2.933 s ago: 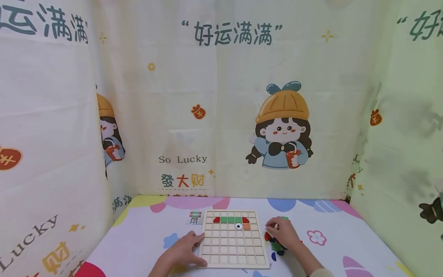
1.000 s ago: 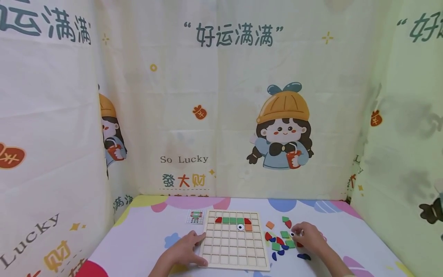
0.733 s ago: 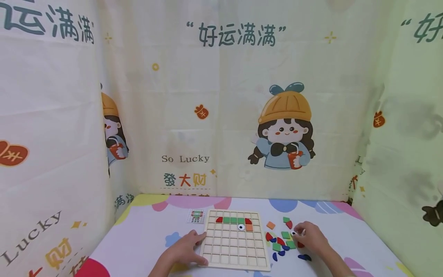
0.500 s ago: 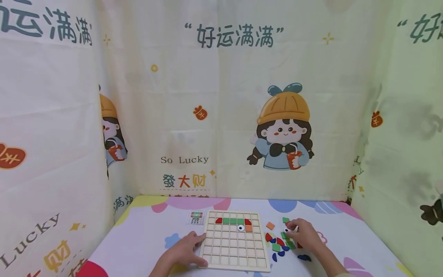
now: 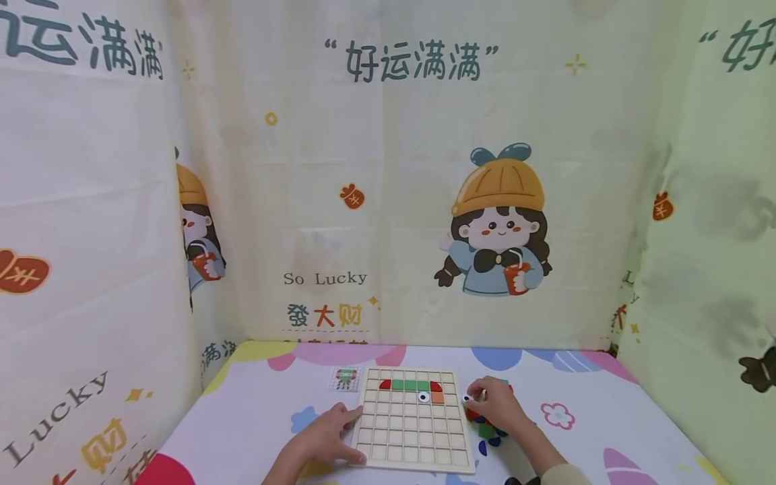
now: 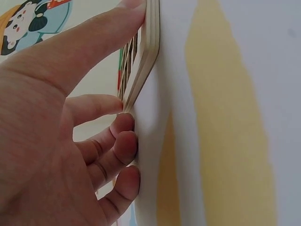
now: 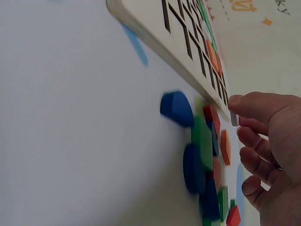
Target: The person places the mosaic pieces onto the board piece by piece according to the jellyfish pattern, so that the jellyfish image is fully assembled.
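Observation:
A pale wooden grid board (image 5: 411, 441) lies on the table. It bears a row of green squares (image 5: 411, 385) between two red end pieces, with a round white eye tile (image 5: 424, 397) and an orange square (image 5: 437, 397) below. My left hand (image 5: 321, 436) rests at the board's left side, thumb by the near corner and index finger farther up the edge. Between thumb and index finger, my right hand (image 5: 498, 405) pinches another white eye tile (image 5: 467, 398), held just off the board's right edge. In the right wrist view this tile (image 7: 234, 117) shows edge-on.
Loose coloured pieces lie right of the board, partly hidden under the right hand, among them a blue piece (image 7: 177, 108), a green square (image 7: 202, 143) and an orange square (image 7: 225, 147). A small picture card (image 5: 345, 378) lies by the board's far left corner. Printed cloth walls surround the table.
My right hand went right to the loose pieces, took up the eye tile there, and has come back left with it to the board's edge. The left hand stays at the board.

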The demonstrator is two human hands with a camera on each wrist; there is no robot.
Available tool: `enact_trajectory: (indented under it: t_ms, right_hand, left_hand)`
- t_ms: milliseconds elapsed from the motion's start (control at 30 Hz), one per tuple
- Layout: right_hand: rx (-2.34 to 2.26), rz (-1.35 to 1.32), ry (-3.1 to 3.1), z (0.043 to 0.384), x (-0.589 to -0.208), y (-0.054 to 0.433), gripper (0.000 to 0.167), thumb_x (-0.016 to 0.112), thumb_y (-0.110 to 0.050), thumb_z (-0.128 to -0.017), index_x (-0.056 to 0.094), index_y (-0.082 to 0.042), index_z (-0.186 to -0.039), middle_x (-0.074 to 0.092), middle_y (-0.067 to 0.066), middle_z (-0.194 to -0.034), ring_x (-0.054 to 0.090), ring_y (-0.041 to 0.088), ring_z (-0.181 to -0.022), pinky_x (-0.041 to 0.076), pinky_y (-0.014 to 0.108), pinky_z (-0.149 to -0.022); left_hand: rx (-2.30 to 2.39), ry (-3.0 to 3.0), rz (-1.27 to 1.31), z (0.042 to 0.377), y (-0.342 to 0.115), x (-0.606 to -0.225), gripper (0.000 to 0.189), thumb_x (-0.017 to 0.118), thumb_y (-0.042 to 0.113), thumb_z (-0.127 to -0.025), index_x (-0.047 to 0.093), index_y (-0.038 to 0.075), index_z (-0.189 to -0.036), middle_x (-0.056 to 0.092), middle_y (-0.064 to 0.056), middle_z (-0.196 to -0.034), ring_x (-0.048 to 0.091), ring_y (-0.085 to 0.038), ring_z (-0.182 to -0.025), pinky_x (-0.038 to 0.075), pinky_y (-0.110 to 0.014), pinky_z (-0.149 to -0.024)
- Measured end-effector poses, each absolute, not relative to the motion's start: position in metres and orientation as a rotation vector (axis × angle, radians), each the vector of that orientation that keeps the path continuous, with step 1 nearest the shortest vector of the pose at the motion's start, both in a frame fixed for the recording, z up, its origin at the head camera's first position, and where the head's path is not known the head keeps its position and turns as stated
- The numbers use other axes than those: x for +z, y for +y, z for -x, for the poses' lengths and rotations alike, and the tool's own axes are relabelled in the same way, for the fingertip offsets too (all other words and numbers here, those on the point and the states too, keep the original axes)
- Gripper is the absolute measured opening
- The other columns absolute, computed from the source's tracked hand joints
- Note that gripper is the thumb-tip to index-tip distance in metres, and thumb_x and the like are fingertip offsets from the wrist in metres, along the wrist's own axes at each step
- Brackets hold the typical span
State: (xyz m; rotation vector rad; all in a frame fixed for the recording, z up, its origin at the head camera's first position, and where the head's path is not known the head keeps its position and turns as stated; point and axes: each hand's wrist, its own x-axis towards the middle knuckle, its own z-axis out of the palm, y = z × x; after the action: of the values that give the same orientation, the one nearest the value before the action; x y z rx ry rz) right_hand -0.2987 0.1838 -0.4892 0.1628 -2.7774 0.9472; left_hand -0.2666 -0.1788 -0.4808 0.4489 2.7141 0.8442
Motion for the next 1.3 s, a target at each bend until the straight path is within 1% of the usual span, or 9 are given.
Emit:
enact_trajectory:
  t_ms: [167, 400, 567, 733, 900, 1033, 1200, 1300]
  right_hand:
    - [0.957, -0.198, -2.802, 0.303, -0.489, 0.168, 0.015, 0.079, -0.018, -0.078, 0.070, -0.013, -0.089, 0.057, -0.002, -0.082, 0.048, 0.013, -0.076, 0.042, 0.024, -0.066]
    - [0.982, -0.263, -2.806, 0.309, -0.494, 0.146, 0.012, 0.078, -0.018, -0.080, 0.069, -0.013, -0.087, 0.056, -0.002, -0.081, 0.047, 0.014, -0.075, 0.040, 0.026, -0.064]
    - [0.997, -0.211, -2.830, 0.312, -0.493, 0.138, 0.016, 0.077, -0.021, -0.081, 0.070, -0.013, -0.092, 0.057, -0.002, -0.083, 0.049, 0.014, -0.077, 0.042, 0.028, -0.066]
    - [1.033, -0.209, -2.820, 0.311, -0.491, 0.136, 0.020, 0.077, -0.019, -0.082, 0.071, -0.010, -0.100, 0.059, -0.001, -0.086, 0.049, 0.015, -0.078, 0.043, 0.028, -0.066]
    - [1.035, -0.244, -2.810, 0.311, -0.490, 0.137, 0.013, 0.074, -0.014, -0.084, 0.074, -0.011, -0.096, 0.059, -0.001, -0.088, 0.049, 0.015, -0.080, 0.044, 0.029, -0.068]
    - [1.041, -0.301, -2.785, 0.312, -0.491, 0.134, 0.009, 0.074, -0.013, -0.083, 0.074, -0.012, -0.092, 0.060, -0.001, -0.087, 0.051, 0.013, -0.080, 0.045, 0.030, -0.068]
    - [1.042, -0.426, -2.743, 0.314, -0.494, 0.125, 0.006, 0.075, -0.012, -0.083, 0.072, -0.010, -0.087, 0.058, 0.000, -0.084, 0.049, 0.012, -0.075, 0.042, 0.027, -0.063]
    - [1.038, -0.470, -2.743, 0.316, -0.495, 0.117, 0.008, 0.075, -0.013, -0.083, 0.071, -0.009, -0.088, 0.056, 0.000, -0.083, 0.046, 0.012, -0.073, 0.040, 0.025, -0.062]
  left_hand:
    - [0.831, 2.728, -0.462, 0.265, -0.178, -0.478, 0.089, 0.084, 0.046, -0.067, 0.049, 0.013, -0.142, 0.048, -0.001, -0.103, 0.046, -0.019, -0.093, 0.044, -0.043, -0.083]
    - [0.816, 2.737, -0.476, 0.265, -0.178, -0.478, 0.089, 0.085, 0.046, -0.067, 0.049, 0.012, -0.142, 0.047, -0.001, -0.102, 0.046, -0.019, -0.092, 0.044, -0.042, -0.082]
    - [0.813, 2.738, -0.488, 0.265, -0.178, -0.479, 0.090, 0.084, 0.047, -0.067, 0.049, 0.012, -0.142, 0.046, -0.001, -0.100, 0.045, -0.018, -0.092, 0.043, -0.039, -0.079]
    - [0.828, 2.727, -0.472, 0.265, -0.178, -0.480, 0.091, 0.085, 0.047, -0.066, 0.049, 0.012, -0.142, 0.045, -0.001, -0.099, 0.045, -0.018, -0.091, 0.043, -0.039, -0.078]
    - [0.850, 2.724, -0.461, 0.265, -0.179, -0.480, 0.090, 0.085, 0.045, -0.067, 0.049, 0.012, -0.142, 0.047, -0.001, -0.102, 0.046, -0.018, -0.093, 0.044, -0.040, -0.080]
    - [0.847, 2.727, -0.469, 0.265, -0.179, -0.480, 0.089, 0.085, 0.045, -0.067, 0.049, 0.013, -0.142, 0.047, 0.000, -0.102, 0.046, -0.018, -0.093, 0.045, -0.041, -0.082]
    - [0.837, 2.731, -0.478, 0.265, -0.179, -0.481, 0.089, 0.085, 0.045, -0.067, 0.049, 0.013, -0.142, 0.047, 0.000, -0.102, 0.046, -0.019, -0.093, 0.044, -0.040, -0.080]
    - [0.839, 2.731, -0.480, 0.266, -0.178, -0.480, 0.089, 0.085, 0.045, -0.067, 0.049, 0.013, -0.142, 0.047, 0.000, -0.102, 0.045, -0.018, -0.093, 0.044, -0.039, -0.080]
